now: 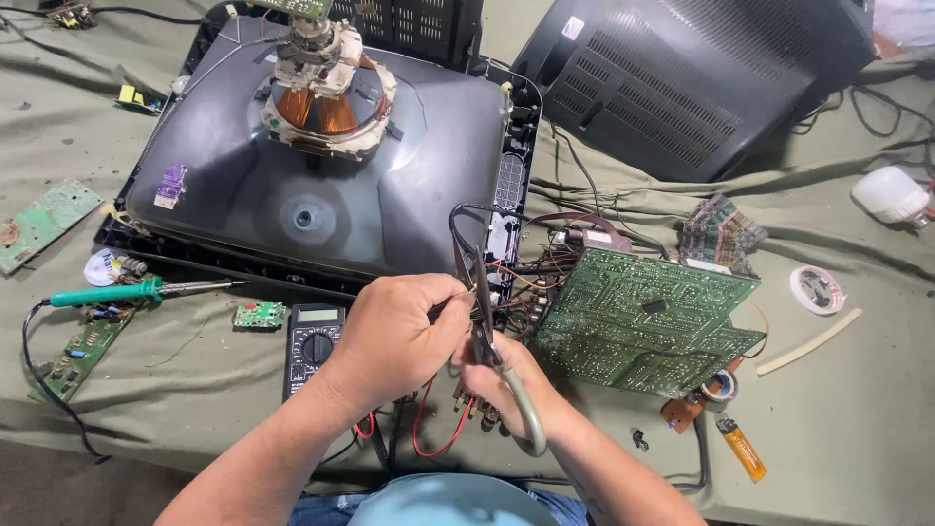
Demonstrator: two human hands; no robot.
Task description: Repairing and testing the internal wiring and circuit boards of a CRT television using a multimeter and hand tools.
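Note:
My left hand (394, 336) is closed around a thin dark wire that loops up toward the picture tube. Right beside it, my right hand (506, 385) grips a pair of pliers (487, 326) with grey handles, its jaws pointing up at the wire. Both hands meet in front of a large black picture tube (321, 185) lying face down, with a copper deflection coil (326, 93) on its neck. A green circuit board (648, 321) lies tilted just right of my hands, joined by a tangle of wires. A black multimeter (314, 341) sits under my left wrist.
A green-handled soldering iron (136, 290) lies at the left, near small green boards (258, 314). A black rear cover (691, 78) stands at the back right. A white bulb (891, 195), tape rolls (816, 288) and an orange lighter (742, 450) lie on the olive cloth.

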